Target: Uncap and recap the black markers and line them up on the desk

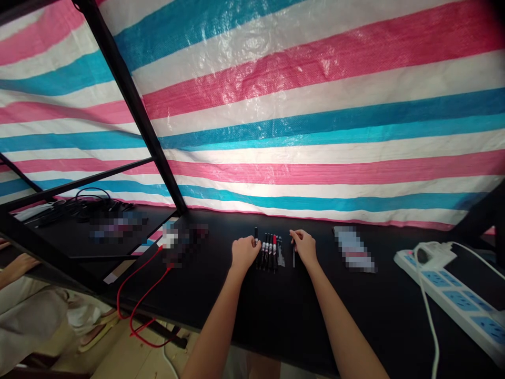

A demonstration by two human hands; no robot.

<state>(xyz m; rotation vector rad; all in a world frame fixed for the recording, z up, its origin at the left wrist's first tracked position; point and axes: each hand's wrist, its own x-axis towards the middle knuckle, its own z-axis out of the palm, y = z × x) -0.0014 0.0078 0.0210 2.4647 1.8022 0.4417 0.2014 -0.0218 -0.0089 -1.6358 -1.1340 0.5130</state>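
A row of markers (pixel 270 251) with black and white barrels, one with a red cap, lies side by side on the black table (pixel 276 300). Beside them on the right are several thinner pens (pixel 280 250). My left hand (pixel 244 252) is closed at the row's left end, its fingers on a black marker (pixel 256 231) whose top shows above them. To the right of the row, my right hand (pixel 304 246) pinches a slim pen (pixel 293 259), apart from the others. My fingers partly cover both held things.
A blurred flat packet (pixel 355 250) lies right of my right hand. Farther right is a white power strip (pixel 453 295) with a plug and cable. Red cables (pixel 138 310) hang over the table's edge at left. A black metal frame (pixel 134 110) rises there, with another person's hand (pixel 19 268) beyond.
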